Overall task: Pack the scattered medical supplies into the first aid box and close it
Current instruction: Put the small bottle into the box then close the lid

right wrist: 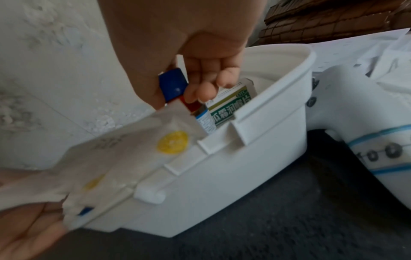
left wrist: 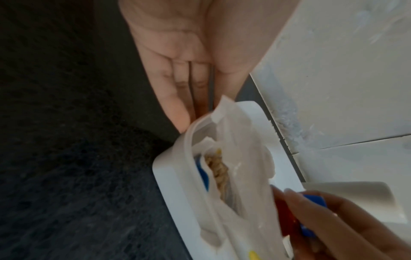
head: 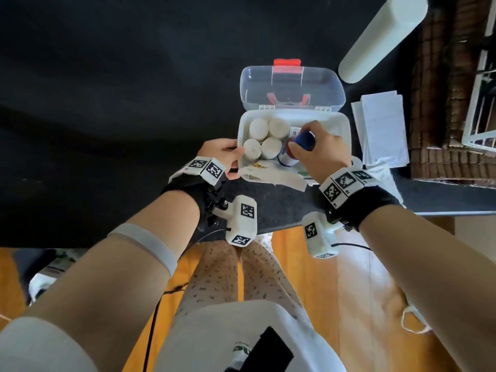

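The white first aid box (head: 345, 124) stands open on the black table, its clear lid (head: 292, 84) tipped back. Several white bandage rolls (head: 259, 127) fill its left half. My right hand (head: 299, 140) grips a blue-capped bottle (head: 290, 158) upright inside the box; the cap (right wrist: 172, 82) shows between thumb and fingers, next to a green-and-white medicine carton (right wrist: 233, 105). A white packet (head: 268, 174) with a yellow dot (right wrist: 173, 142) hangs over the front rim. My left hand (head: 233, 159) rests with straight fingers (left wrist: 189, 88) against the box's left side.
White papers (head: 381, 130) lie right of the box and a white cylinder (head: 381, 36) lies behind them. A brown brick-patterned block (head: 442, 103) borders the table on the right. A white roll with blue stripes (right wrist: 389, 153) sits close by the box's right side.
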